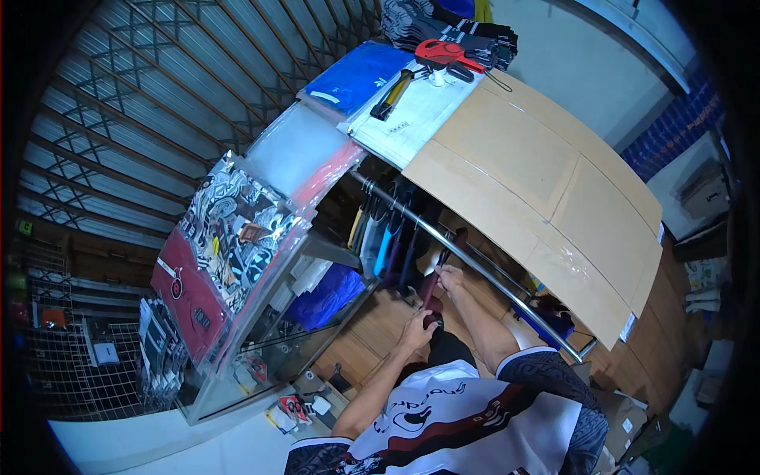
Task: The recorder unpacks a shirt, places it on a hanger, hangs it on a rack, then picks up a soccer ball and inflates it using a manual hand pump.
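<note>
A maroon garment [428, 292] is stretched between my two hands, below a metal clothes rail [439, 234]. My left hand [419, 330] grips its near end, close to my body. Farther up, my right hand [449, 279] pinches its upper edge beside the rail. A dark, narrow piece, possibly part of a hanger, rises above the right fingers; its exact shape is too small to tell. Several garments on hangers [380, 237] hang from the rail just left of my hands. The garment's lower part is partly hidden by my left hand.
Flat cardboard [534, 172] covers the tabletop to the right of the rail. On white sheeting lie a red-and-black handheld tool [445, 56] and a yellow-and-black one [393, 95]. Bagged clothes [237, 231] top the glass case at left. A folding metal gate [136, 107] stands behind.
</note>
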{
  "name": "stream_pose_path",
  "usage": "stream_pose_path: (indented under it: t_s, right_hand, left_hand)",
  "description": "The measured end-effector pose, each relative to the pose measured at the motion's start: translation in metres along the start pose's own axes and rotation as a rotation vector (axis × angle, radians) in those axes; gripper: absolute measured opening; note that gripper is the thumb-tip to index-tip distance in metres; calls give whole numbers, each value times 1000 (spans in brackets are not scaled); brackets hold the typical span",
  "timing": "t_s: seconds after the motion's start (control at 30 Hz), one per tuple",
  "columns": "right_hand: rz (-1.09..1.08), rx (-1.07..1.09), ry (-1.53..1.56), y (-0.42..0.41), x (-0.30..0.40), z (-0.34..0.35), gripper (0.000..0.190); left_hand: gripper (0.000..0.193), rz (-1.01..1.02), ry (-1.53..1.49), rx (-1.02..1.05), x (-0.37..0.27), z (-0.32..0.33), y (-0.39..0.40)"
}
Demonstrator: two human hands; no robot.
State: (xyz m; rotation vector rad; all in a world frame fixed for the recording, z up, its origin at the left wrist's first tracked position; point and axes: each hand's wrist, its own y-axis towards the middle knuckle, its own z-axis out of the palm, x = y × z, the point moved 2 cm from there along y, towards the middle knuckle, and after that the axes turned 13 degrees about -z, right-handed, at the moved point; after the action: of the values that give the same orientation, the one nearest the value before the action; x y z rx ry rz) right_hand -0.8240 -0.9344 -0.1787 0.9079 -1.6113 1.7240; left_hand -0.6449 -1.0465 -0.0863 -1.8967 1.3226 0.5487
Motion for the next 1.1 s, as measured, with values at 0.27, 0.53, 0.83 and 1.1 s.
stream_pose_path:
  t_s: [0.27,0.53,0.83,1.1]
  right_hand:
    - [-108,-16,14,4,46,33,45]
    - [-103,34,-123,20,35,53,42]
    - [-291,16,-398,13,-34,22,45]
    - [132,78,-721,-75,-157,-135,29]
  left_hand:
    - [47,-265,-138,146,-23,-35,34]
    - [49,-375,-147,161,-7,-43,23]
    - [44,-801,-279,57,144,-23,-47]
    - [33,-1153,-295,121,214,-38,-156]
